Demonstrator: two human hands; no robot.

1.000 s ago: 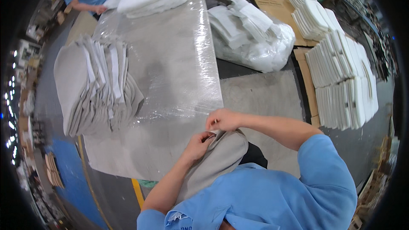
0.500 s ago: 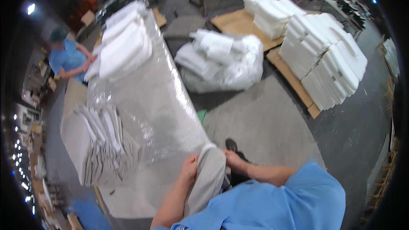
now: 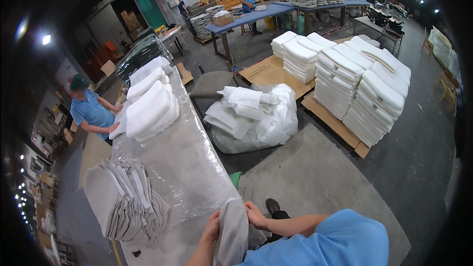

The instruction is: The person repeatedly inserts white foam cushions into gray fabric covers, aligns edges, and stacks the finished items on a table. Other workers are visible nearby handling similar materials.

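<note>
At the table's near right edge, my left hand (image 3: 212, 226) grips one side of a grey fabric cover (image 3: 232, 231). My right hand (image 3: 255, 216) is closed on its opposite edge, near the top. The cover hangs lengthwise between both hands, its lower end hidden by my body. Whether anything is inside it I cannot tell. To the left, a pile of similar grey fabric covers (image 3: 130, 202) with pale edges lies on the plastic-covered table (image 3: 182, 182).
A co-worker (image 3: 91, 108) handles white padded sheets (image 3: 150, 108) at the table's far end. Beyond my right hand sits a clear plastic bag (image 3: 261, 123) of white wadding. Stacked white foam cushions (image 3: 364, 79) stand on cardboard (image 3: 337, 123). Blue tables (image 3: 251, 17) are farther back.
The view has tilted upward, bringing the far tables and people in. Both hands keep hold of the grey cover, which stays at the table's edge.
</note>
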